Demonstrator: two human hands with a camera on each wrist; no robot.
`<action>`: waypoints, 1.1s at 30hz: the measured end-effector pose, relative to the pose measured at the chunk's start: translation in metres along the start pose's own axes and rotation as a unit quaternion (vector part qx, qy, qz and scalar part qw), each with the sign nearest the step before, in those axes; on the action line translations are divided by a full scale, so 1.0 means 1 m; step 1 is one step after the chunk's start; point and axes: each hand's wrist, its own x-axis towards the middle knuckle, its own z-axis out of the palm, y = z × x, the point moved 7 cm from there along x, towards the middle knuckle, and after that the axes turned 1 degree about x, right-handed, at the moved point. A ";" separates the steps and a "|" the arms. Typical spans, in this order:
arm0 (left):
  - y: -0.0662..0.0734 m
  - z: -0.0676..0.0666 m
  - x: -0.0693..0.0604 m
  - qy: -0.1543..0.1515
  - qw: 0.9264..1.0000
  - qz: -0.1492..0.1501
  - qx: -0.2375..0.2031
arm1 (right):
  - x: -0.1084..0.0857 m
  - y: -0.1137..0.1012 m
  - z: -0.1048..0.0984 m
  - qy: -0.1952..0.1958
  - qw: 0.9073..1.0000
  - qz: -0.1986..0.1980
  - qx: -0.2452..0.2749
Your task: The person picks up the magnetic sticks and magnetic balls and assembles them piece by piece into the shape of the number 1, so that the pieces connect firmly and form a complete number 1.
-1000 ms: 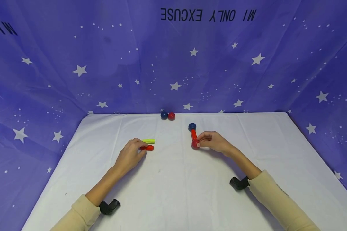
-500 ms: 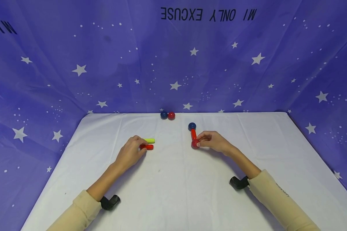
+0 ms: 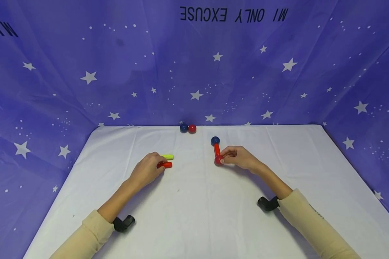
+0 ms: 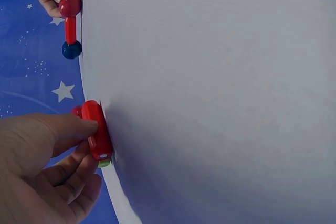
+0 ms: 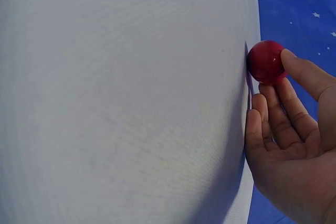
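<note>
One part-hidden red stick (image 3: 168,165), pinched, three o'clock of left hand (image 3: 147,167); part-covered red ball (image 3: 218,160), pinched, nine o'clock of right hand (image 3: 241,158).

A: Far edge of the table (image 3: 188,223)?
B: Loose ball (image 3: 183,128) left of middle, second ball (image 3: 192,129) at its right
A: Nearer?
B: Ball-ended rod (image 3: 217,149) right of those, right hand (image 3: 241,158) at its near end; leftward, far rod (image 3: 168,157) behind near rod (image 3: 167,164), left hand (image 3: 147,169) at their left ends

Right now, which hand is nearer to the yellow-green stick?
Left. The left hand overlaps the yellow-green stick in the head view; the right hand is well to its right, holding a red ball.
</note>
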 end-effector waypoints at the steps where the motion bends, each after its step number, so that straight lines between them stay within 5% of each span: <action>1: 0.001 0.000 0.000 -0.001 1.000 0.003 0.001 | 0.000 0.000 0.000 0.000 1.000 0.000 0.000; 15: 0.017 0.002 0.003 -0.001 1.000 0.009 -0.010 | -0.001 -0.002 0.000 -0.005 1.000 -0.006 0.013; 26: 0.039 0.019 0.014 -0.023 0.994 0.000 -0.103 | 0.000 -0.002 0.001 -0.004 1.000 -0.011 0.006; 33: 0.058 0.033 0.022 -0.060 0.977 -0.013 -0.206 | 0.001 0.000 0.000 -0.001 1.000 -0.007 0.004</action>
